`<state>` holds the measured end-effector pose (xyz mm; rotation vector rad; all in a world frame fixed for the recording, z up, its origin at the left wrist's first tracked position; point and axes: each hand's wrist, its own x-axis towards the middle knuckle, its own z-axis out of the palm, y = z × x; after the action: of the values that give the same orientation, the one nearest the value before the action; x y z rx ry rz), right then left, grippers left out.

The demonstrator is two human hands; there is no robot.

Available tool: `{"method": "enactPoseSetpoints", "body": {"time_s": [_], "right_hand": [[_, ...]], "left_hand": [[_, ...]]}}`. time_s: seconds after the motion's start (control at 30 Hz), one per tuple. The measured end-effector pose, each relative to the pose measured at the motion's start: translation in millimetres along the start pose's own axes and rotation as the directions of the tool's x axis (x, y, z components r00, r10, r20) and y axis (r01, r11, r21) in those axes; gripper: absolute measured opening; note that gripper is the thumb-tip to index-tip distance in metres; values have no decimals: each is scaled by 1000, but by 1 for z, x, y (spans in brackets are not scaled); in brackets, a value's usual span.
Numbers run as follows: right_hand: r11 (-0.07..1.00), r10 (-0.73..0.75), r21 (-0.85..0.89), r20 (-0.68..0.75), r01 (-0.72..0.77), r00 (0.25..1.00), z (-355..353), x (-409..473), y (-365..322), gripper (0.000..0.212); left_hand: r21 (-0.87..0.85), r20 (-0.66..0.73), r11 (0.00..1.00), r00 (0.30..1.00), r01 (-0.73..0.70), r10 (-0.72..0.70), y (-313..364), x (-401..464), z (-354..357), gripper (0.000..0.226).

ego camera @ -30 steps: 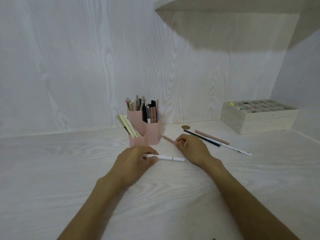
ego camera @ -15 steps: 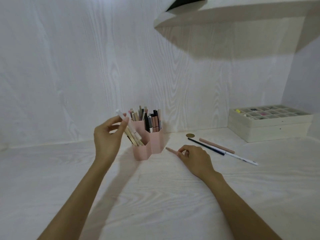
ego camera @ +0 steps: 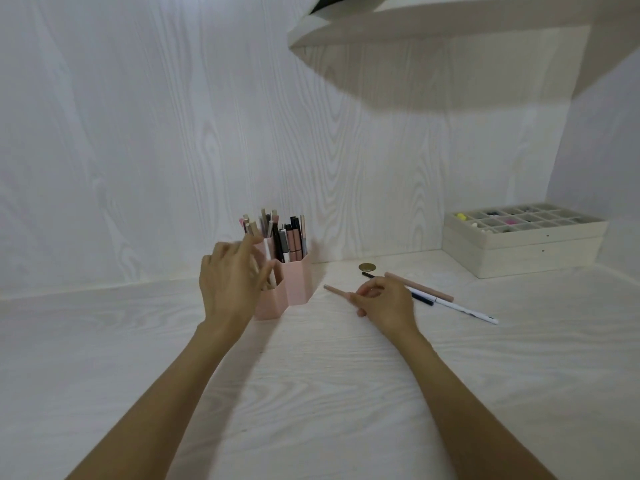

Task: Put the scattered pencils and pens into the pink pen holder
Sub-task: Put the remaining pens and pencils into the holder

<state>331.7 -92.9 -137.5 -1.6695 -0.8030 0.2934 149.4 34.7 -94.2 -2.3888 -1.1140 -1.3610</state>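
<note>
The pink pen holder [ego camera: 294, 289] stands near the back wall, filled with several pens and pencils. My left hand [ego camera: 230, 282] is at its left front compartment, fingers still around a white pen [ego camera: 269, 261] that stands upright with its lower end inside the holder. To the right of the holder, my right hand [ego camera: 384, 303] pinches one end of a pink pencil [ego camera: 337, 292], whose other end points left just above the desk. Beyond that hand a tan pencil [ego camera: 420, 287], a dark blue pen [ego camera: 420, 299] and a white pen [ego camera: 467, 310] lie loose on the desk.
A round brown coin [ego camera: 367, 267] lies behind the loose pens. A cream compartment box [ego camera: 519, 254] with small items sits at the back right corner. A shelf [ego camera: 450, 29] overhangs the right side. Wood-grain walls close the back and right.
My left hand lifted the white pen off the desk, carried it over the holder and lowered it into the left front compartment. My right hand stayed on the pink pencil.
</note>
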Motion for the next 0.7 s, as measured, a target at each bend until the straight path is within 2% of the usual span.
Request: {"method": "enactPoseSetpoints", "body": {"time_s": [0.1,0.2,0.27,0.37,0.43,0.47,0.53,0.63,0.7], "right_hand": [[987,87,132,18,-88,996,-4,3,-3,15],[952,155,262,43,-161,987,-10,4,-8,18],[859,219,453,92,-237,971,-13,4,-14,20],[694,223,675,131,-252,966,-14,1,-24,21],[633,193,747,104,-205,976,-13,0,-32,21],[638,171,753,68,-163,983,-14,-1,-36,23],[715,117,698,-57,-45,991,-12,-2,-45,24],[824,20,555,-231,115,973,-8,-2,-56,21],[870,-18,477,-219,123,975,-5,2,-63,20]], "left_hand": [[68,-17,998,1000,-2,4,-4,2,-1,37],[-21,-27,997,997,77,-77,-11,-7,-5,56],[-103,-24,981,986,165,-168,-17,-23,-6,66],[-208,86,931,954,300,-288,-30,-49,-2,64],[-271,239,886,918,377,-318,-38,-60,2,63],[-305,330,855,889,420,-319,-40,-62,4,66],[-348,447,809,842,474,-302,-42,-61,5,78],[-397,425,814,871,424,-246,-38,-58,5,77],[-435,366,801,893,412,-261,-31,-57,8,73]]}}
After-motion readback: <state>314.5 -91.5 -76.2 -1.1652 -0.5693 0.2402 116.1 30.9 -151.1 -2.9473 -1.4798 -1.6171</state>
